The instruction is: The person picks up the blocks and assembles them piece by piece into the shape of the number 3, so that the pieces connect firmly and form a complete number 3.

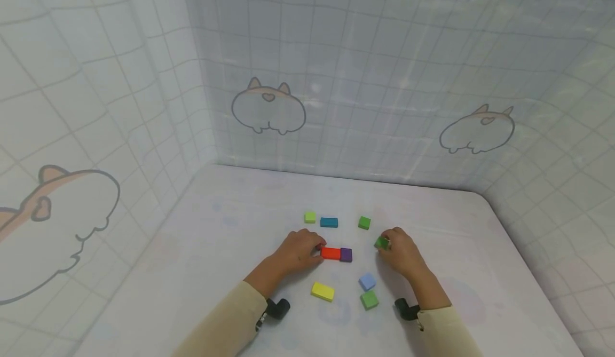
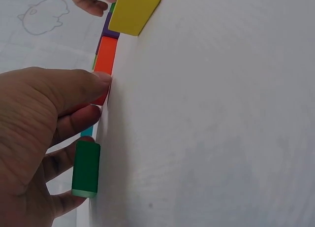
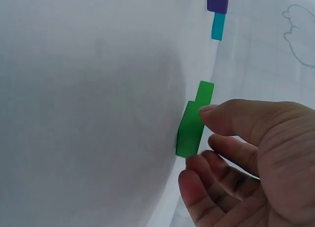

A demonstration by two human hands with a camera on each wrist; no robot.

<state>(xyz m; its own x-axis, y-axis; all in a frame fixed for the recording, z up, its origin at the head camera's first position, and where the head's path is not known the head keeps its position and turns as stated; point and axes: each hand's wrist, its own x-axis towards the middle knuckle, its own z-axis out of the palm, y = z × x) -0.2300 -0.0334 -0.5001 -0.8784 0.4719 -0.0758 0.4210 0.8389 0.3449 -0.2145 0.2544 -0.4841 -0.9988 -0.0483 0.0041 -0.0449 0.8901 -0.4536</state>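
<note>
My left hand [image 1: 300,251] pinches the left end of a red block [image 1: 330,253] between thumb and forefinger. End to end with it, a purple block [image 1: 346,255] sits against its right end. In the left wrist view a dark green block [image 2: 86,168] stands by the other fingers of that hand; the hand hides it from the head view. Over to the right, my right hand [image 1: 402,253] grips a green block [image 1: 381,243], thumb on its near face in the right wrist view. A second green block [image 1: 364,222] lies just beyond it.
Behind the red block lie a lime block [image 1: 309,217] and a teal block [image 1: 329,222]. Nearer are a yellow block [image 1: 323,292], a light blue block [image 1: 367,281] and another green block [image 1: 369,299]. Patterned curtains [image 1: 336,79] surround the white table [image 1: 230,202].
</note>
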